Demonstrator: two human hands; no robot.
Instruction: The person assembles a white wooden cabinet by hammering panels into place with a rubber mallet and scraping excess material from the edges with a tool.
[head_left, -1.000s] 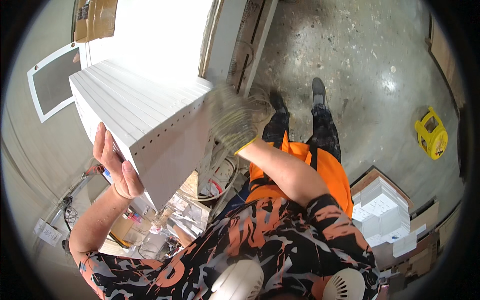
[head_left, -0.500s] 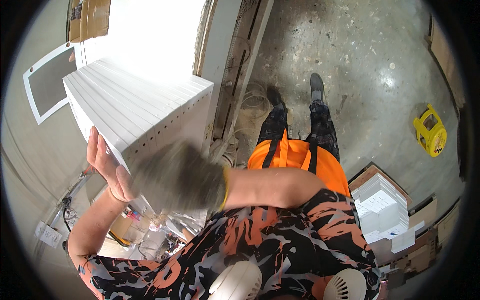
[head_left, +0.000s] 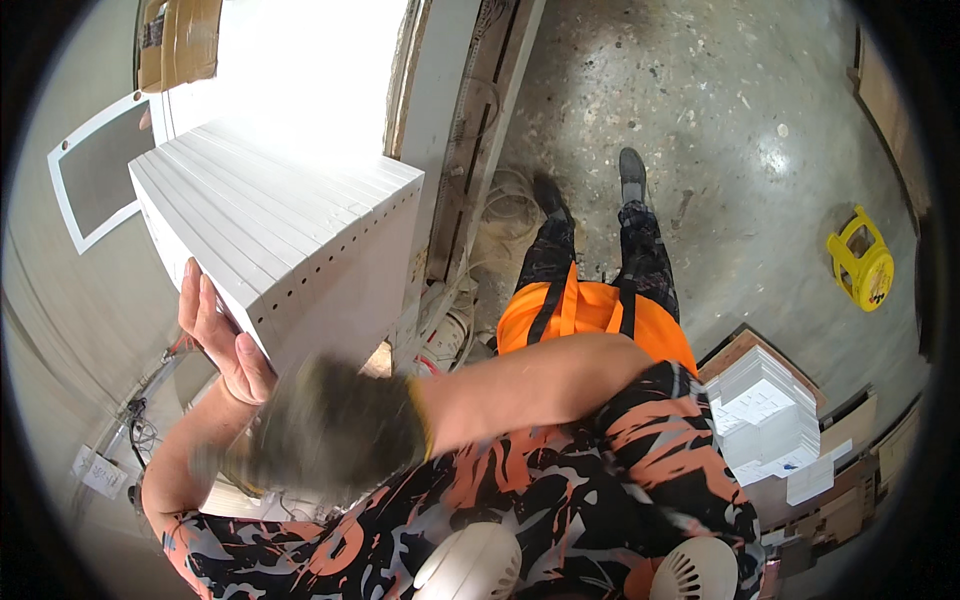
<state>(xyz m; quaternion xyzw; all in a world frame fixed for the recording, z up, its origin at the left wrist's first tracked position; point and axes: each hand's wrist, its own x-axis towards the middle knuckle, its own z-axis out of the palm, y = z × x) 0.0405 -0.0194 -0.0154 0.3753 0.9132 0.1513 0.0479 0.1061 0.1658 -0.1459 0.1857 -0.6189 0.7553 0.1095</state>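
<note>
A stack of white panels (head_left: 265, 215) stands on edge at the left, packed face to face, with a row of small dark holes along the near edge. My bare left hand (head_left: 222, 335) lies against the outer face of the nearest left panel, its fingers stretched out and flat. My right hand (head_left: 330, 425) wears a dark grey glove with a yellow cuff. It is crossed over to the left, below the stack's near corner and apart from it, smeared by motion. Whether anything is in its fingers cannot be made out.
A cardboard box (head_left: 190, 45) stands beyond the stack, and a white-framed grey panel (head_left: 65, 150) is to its left. Far right on the concrete floor is a yellow stool (head_left: 862, 262). White pieces (head_left: 765, 415) are piled on a board at lower right. A bucket (head_left: 447, 335) sits beside the stack.
My gloved right hand has moved down and slightly left, away from the stack's near edge, uncovering the row of holes. My left hand has stayed on the outer panel.
</note>
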